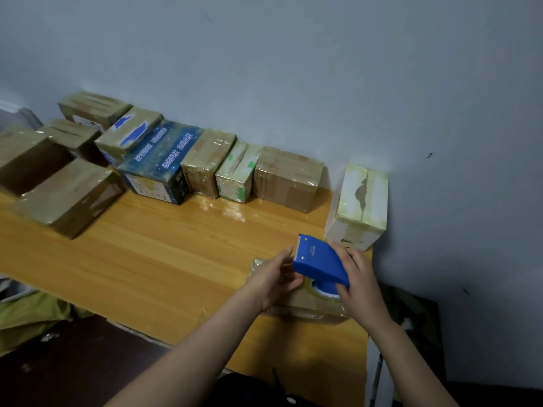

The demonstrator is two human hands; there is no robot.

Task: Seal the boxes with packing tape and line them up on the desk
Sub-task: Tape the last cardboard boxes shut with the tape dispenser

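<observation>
At lower right, the blue plastic tape dispenser [320, 261] is being gripped by the right hand [360, 284] and pinched by the left hand [273, 277] over the flat brown cardboard box [304, 305]. Sealing is seemingly being started; next, a straight pull along the seam is required.

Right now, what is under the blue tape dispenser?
A flat cardboard box lies on the desk. The tape dispenser, left hand and right hand cover most of its top; its seam is hidden.

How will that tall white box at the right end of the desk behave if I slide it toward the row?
The white box stands upright and fairly tall, so a high push may tip it; push low. Its glossy tape wrap on the shiny desk probably slides easily. Near the desk's right edge, it could drop off.
</observation>
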